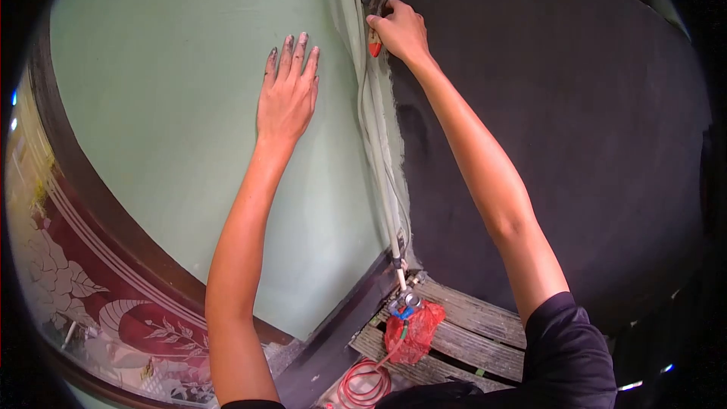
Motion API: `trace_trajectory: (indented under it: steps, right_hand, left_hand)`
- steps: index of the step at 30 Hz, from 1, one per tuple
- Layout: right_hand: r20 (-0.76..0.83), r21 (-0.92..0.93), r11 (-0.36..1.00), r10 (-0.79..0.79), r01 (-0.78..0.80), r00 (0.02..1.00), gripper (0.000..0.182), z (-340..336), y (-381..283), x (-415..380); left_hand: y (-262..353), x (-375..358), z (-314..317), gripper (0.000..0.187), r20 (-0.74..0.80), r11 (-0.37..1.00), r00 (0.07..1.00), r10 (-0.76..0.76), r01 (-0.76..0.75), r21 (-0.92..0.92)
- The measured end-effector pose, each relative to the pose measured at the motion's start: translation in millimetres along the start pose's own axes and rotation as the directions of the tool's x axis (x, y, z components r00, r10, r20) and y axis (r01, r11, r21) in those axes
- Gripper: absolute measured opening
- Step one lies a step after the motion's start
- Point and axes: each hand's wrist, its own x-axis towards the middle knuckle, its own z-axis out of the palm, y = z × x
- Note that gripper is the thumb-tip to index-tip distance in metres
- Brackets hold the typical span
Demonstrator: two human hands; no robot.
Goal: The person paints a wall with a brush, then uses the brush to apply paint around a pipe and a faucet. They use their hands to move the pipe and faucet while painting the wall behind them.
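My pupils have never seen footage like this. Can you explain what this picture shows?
There is no robot here: one person works bare-handed, filmed by a camera worn on their head, looking forward and down. The left hand, its fingers smudged dark, is spread against the pale green wall. The right hand holds what looks like a brush by the pipes, beside the dark wall. Below, a red bag lies on wooden slats, near a coiled hose.
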Motion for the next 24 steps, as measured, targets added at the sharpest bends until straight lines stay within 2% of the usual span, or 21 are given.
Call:
trace_trajectory:
  steps: [7, 11, 14, 19, 22, 24]
  right_hand:
    - [0.029, -0.018, 1.000, -0.001, 0.001, 1.000, 0.043, 8, -3, 14]
    - [0.017, -0.076, 0.997, -0.024, 0.025, 1.000, 0.035, 17, 6, 15]
    - [0.055, -0.082, 0.997, -0.003, 0.008, 0.998, 0.030, 19, 18, -13]
    - [0.072, -0.104, 0.995, 0.012, -0.005, 0.997, 0.035, 12, 34, -58]
    - [-0.008, -0.113, 0.988, -0.103, 0.102, 0.995, 0.034, 2, 22, -29]
    - [-0.005, -0.087, 0.986, -0.144, 0.143, 0.990, 0.032, 2, 12, 1]
  left_hand:
    - [0, -1, 4, 0.049, -0.007, 1.000, 1.000, -0.003, 0.003, 0.010]
    - [1, 0, 2, 0.050, -0.006, 1.000, 1.000, -0.004, 0.004, 0.011]
    - [1, -1, 2, 0.050, 0.000, 1.000, 1.000, -0.007, 0.007, 0.004]
    - [0, 0, 0, 0.050, -0.005, 1.000, 1.000, -0.003, 0.003, -0.015]
    - [1, -1, 2, 0.050, -0.005, 1.000, 1.000, -0.006, 0.006, -0.021]
    - [1, 0, 3, 0.050, -0.007, 1.000, 1.000, -0.009, 0.009, -0.012]
